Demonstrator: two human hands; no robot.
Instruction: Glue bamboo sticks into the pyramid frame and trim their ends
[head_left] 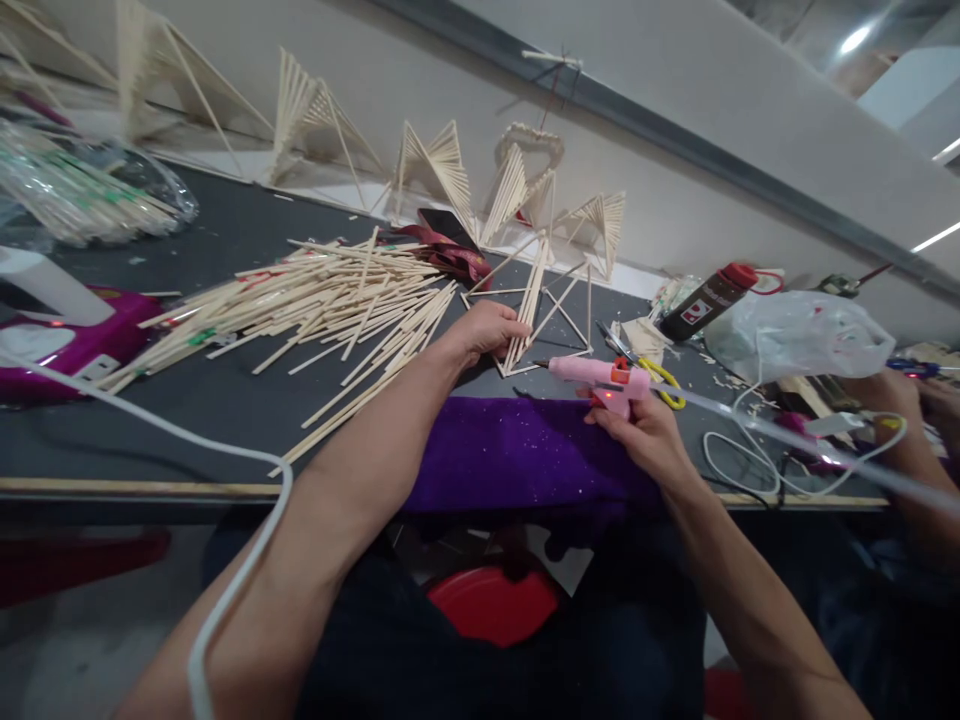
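My right hand (643,432) is wrapped round a pink glue gun (596,376), its dark nozzle pointing left. A clear glue stick (701,400) runs out of the gun's back. Just left of the nozzle, my left hand (491,330) pinches the sticks of a wooden stick frame (534,300), close to its near corner. The frame is made of thin pale sticks crossing in triangles. Beneath both hands, a purple cloth (525,450) covers the table's front edge. Behind the gun lie scissors (660,380) with yellow handles.
Loose wooden sticks (360,300) spread to the left. Finished stick frames (439,165) line the wall. A dark bottle (709,300) and plastic bag (810,330) stand right, near another person's hand (889,400). A white cable (247,455) crosses at left beside a purple device (82,335).
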